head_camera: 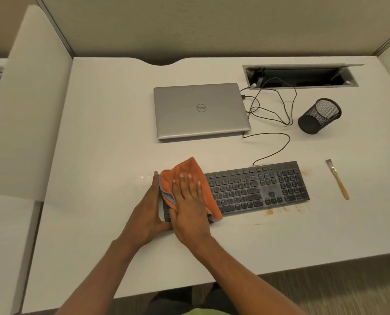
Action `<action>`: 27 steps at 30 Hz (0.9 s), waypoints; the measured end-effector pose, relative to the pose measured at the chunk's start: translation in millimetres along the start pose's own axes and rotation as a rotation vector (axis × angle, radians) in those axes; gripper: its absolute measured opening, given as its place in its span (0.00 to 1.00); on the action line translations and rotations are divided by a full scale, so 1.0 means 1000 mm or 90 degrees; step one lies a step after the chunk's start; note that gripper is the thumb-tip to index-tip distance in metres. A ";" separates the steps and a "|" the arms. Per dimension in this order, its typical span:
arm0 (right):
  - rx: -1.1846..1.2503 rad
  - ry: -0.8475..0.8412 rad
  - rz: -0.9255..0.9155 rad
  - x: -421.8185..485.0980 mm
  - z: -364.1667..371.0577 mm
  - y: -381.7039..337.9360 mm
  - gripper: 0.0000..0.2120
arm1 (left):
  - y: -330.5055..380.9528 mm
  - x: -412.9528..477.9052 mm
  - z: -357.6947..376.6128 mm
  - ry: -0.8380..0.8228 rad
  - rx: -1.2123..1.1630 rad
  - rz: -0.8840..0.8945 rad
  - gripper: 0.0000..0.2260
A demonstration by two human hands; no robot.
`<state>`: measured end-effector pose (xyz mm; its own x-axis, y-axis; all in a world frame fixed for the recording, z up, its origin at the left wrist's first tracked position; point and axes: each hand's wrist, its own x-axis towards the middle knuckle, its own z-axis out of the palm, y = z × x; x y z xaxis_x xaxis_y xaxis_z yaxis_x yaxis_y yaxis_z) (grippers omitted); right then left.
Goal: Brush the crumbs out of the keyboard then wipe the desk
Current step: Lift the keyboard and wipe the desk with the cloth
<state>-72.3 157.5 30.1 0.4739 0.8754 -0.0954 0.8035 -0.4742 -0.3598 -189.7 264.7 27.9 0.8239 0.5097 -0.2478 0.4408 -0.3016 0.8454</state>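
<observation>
Now the right hand [187,201] lies flat, fingers straight, pressing an orange microfibre cloth [189,169] onto the left end of a black wired keyboard [257,187]. The left hand [148,210], fingers straight, braces its left edge. Brown crumbs [270,212] lie before its right half; firm strokes that way should gather them.

Laptop [200,110]: silver, lid closed, logo up; located beyond the right hand [187,201], well apart. Black cables [244,96] are plugged in at the laptop's R edge and looped back to a recessed cable hatch [300,76], lid raised, further back and to the R of both hands. Mesh pen cup [318,115]: black, R of the cables; upright or tilted cannot be determined. White side panel [30,98] is located L of the left hand [148,208]. Beige rear panel [189,23] is located beyond the laptop. Carpet [337,292] is seen nearside, R of the forearms.
</observation>
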 end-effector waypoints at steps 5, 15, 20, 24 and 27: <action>0.044 -0.040 -0.097 -0.011 -0.007 0.009 0.34 | 0.004 -0.001 -0.002 0.000 0.001 -0.003 0.68; -0.220 -0.103 -0.304 -0.050 -0.033 0.093 0.36 | 0.003 -0.003 -0.005 -0.008 0.071 -0.015 0.66; -0.196 -0.098 -0.252 -0.055 -0.051 0.131 0.34 | 0.007 -0.003 -0.003 -0.009 0.133 -0.038 0.66; -0.182 -0.073 -0.214 -0.055 -0.060 0.156 0.32 | 0.008 -0.003 -0.004 -0.013 0.150 -0.057 0.67; -0.175 -0.041 -0.169 -0.053 -0.068 0.176 0.31 | 0.012 -0.004 -0.004 -0.013 0.151 -0.069 0.66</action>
<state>68.9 21.6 34.4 0.2195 0.9711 -0.0935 0.9661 -0.2297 -0.1180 -189.2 262.4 40.6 0.7728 0.5343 -0.3423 0.5965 -0.4275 0.6793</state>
